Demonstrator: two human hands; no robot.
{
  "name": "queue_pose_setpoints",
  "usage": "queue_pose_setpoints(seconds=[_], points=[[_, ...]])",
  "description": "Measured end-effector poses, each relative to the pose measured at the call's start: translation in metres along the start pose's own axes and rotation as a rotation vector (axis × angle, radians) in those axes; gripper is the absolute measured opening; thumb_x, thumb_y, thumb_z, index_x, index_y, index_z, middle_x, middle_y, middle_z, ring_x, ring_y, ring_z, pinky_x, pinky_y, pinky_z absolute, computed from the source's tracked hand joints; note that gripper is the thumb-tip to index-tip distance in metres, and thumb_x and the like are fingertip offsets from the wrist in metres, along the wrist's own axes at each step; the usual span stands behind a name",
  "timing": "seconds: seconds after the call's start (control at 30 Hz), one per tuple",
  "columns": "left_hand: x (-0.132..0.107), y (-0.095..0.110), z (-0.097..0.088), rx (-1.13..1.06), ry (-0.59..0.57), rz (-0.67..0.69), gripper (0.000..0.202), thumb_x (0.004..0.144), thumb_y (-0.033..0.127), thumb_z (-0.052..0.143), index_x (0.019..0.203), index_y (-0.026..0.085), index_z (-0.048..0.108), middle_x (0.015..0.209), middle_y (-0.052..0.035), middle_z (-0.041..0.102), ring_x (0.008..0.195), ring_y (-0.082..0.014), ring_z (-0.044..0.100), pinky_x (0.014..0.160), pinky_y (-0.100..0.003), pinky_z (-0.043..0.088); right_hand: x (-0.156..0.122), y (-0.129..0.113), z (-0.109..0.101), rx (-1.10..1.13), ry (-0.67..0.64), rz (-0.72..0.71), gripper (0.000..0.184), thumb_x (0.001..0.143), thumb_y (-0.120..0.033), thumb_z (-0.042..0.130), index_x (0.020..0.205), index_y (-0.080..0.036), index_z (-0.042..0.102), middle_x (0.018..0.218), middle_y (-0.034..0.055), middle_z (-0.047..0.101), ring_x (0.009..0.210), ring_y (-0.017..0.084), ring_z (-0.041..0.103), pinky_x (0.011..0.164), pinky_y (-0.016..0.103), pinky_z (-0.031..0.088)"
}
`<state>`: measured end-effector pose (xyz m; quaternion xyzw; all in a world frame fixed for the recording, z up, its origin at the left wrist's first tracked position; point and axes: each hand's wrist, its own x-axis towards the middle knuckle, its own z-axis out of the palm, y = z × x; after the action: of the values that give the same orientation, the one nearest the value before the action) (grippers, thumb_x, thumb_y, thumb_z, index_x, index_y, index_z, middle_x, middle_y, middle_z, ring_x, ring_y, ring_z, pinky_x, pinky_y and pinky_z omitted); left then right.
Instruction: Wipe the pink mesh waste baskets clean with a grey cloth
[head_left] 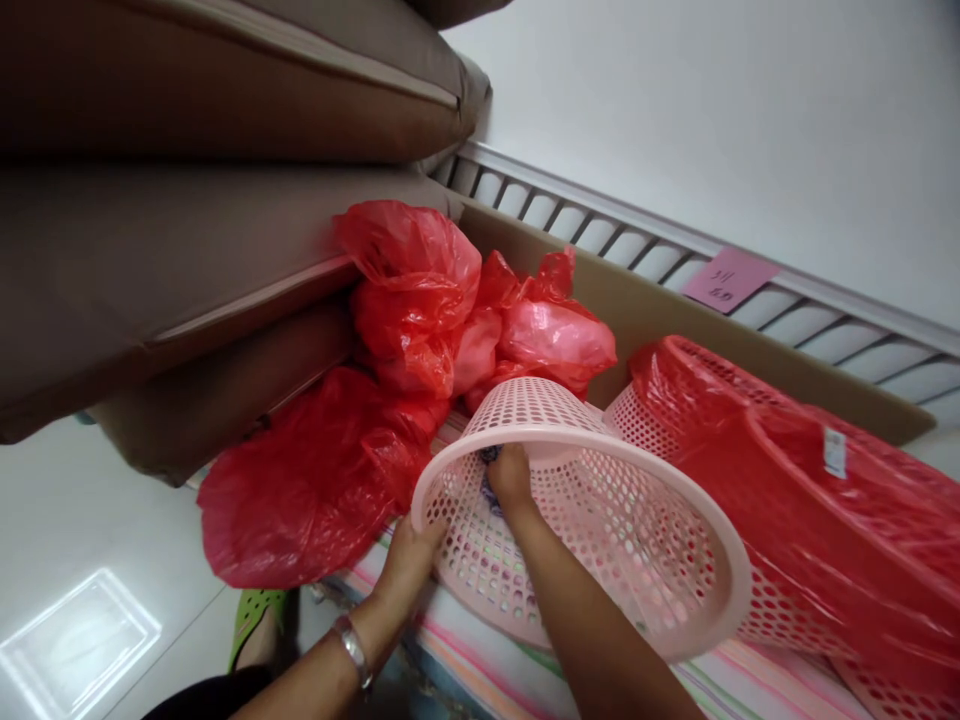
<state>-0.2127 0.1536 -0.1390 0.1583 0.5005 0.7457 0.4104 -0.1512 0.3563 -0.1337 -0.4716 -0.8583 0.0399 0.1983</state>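
Note:
A pale pink plastic basket (645, 530) with a perforated wall lies tilted on its side, its mouth facing me. At the near left of its rim, my left hand (412, 555) is closed round the edge; a silver bracelet sits on that wrist. Inside the basket, my right hand (511, 478) is closed on a dark blue patterned cloth (491, 490) against the inner wall. Part of the cloth is hidden by the hand. Beneath the basket is a striped sheet (465, 640).
Crumpled red plastic bags (300, 480) lie left of and behind the basket. To the right, more baskets (787, 600) are covered by a red bag (750, 460). Brown cushions (187, 260) are stacked at left. A pink note (729, 278) hangs on the slatted rail (600, 235).

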Motion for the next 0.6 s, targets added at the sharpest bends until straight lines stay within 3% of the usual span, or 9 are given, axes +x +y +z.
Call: queue_pose_setpoints(seconds=[0.17,0.3,0.37,0.53,0.6], points=[[0.019,0.023,-0.007,0.149,0.062,0.112,0.035,0.067,0.025,0.062,0.100,0.011,0.067,0.099,-0.0101,0.072,0.095,-0.0254,0.065,0.089,-0.036,0.048,-0.001,0.002,-0.001,-0.046,-0.031,0.019,0.045,0.068,-0.003,0.043,0.112,-0.006,0.053,0.102,0.0154,0.059,0.098,0.025,0.053,0.087,0.033,0.038],[0.021,0.024,-0.008,0.156,0.066,0.124,0.035,0.070,0.026,0.059,0.100,0.009,0.067,0.099,-0.0113,0.072,0.097,-0.0259,0.064,0.091,-0.036,0.047,-0.020,-0.009,-0.011,-0.048,-0.075,0.023,0.046,0.066,-0.005,0.044,0.111,-0.008,0.054,0.100,0.0137,0.060,0.095,0.023,0.055,0.085,0.031,0.040],[0.019,0.022,-0.008,0.155,0.064,0.129,0.034,0.071,0.025,0.058,0.100,0.010,0.066,0.100,-0.0116,0.072,0.098,-0.0261,0.064,0.091,-0.037,0.046,-0.047,-0.021,-0.020,-0.034,-0.103,0.002,0.048,0.064,-0.006,0.046,0.111,-0.010,0.054,0.099,0.0118,0.060,0.094,0.022,0.056,0.084,0.029,0.041],[0.013,0.020,-0.009,0.143,0.055,0.117,0.031,0.072,0.027,0.057,0.097,0.010,0.066,0.095,-0.0114,0.073,0.091,-0.0269,0.066,0.087,-0.038,0.049,-0.148,-0.042,-0.041,0.086,-0.182,-0.192,0.061,0.056,-0.005,0.043,0.116,-0.013,0.052,0.111,0.0112,0.055,0.107,0.024,0.048,0.096,0.032,0.036],[0.012,0.018,-0.008,0.136,0.048,0.103,0.029,0.072,0.027,0.056,0.093,0.010,0.067,0.091,-0.0118,0.073,0.088,-0.0276,0.067,0.084,-0.039,0.050,-0.166,-0.043,-0.044,0.097,-0.198,-0.212,0.064,0.053,-0.004,0.041,0.115,-0.015,0.053,0.111,0.0104,0.055,0.108,0.025,0.047,0.098,0.034,0.035]])
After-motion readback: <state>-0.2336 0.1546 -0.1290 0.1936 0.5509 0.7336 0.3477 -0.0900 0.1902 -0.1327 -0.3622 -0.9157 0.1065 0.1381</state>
